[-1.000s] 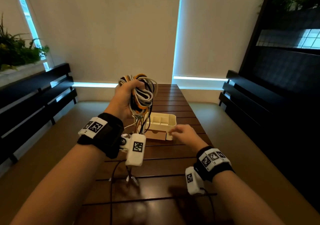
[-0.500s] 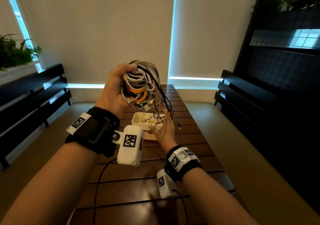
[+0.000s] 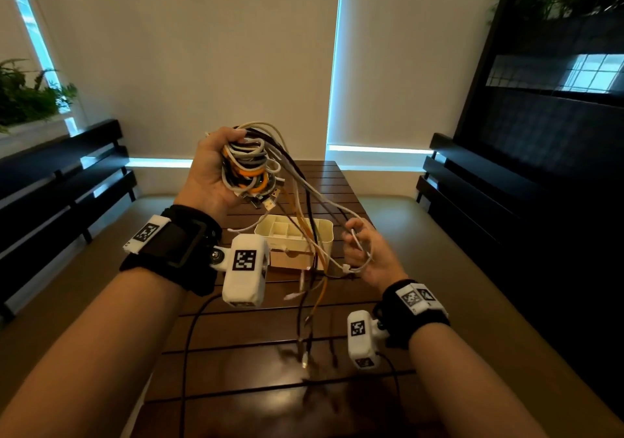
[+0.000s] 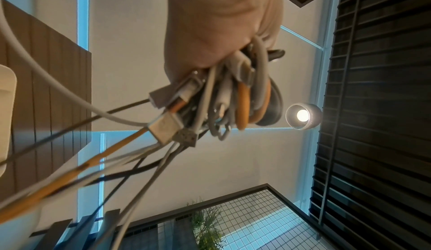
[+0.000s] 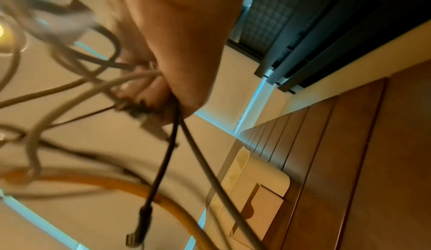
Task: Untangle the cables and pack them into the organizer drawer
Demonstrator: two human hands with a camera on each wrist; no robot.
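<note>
My left hand point(image 3: 216, 170) is raised above the table and grips a tangled bundle of cables point(image 3: 248, 167), white, grey, black and orange, with USB plugs sticking out below it point(image 4: 168, 125). Several strands trail down and to the right. My right hand point(image 3: 363, 251) is lower, to the right of the organizer, its fingers curled round a white cable point(image 3: 354, 238) and a black one point(image 5: 163, 161) pulled from the bundle. The cream organizer drawer point(image 3: 326, 226) with its dividers stands on the table between my hands, behind the hanging strands. Loose cable ends point(image 3: 305, 349) dangle near the tabletop.
The brown slatted wooden table point(image 3: 337, 181) runs away from me. Dark benches point(image 3: 60, 181) flank it on the left and on the right point(image 3: 472, 181). Plants point(image 3: 30, 96) sit on the left sill. A lit lamp point(image 4: 303, 114) shows in the left wrist view.
My left hand lifted the bundle higher. My right hand rose from the organizer, took hold of strands and drew them down and to the right, so cables now stretch between my hands.
</note>
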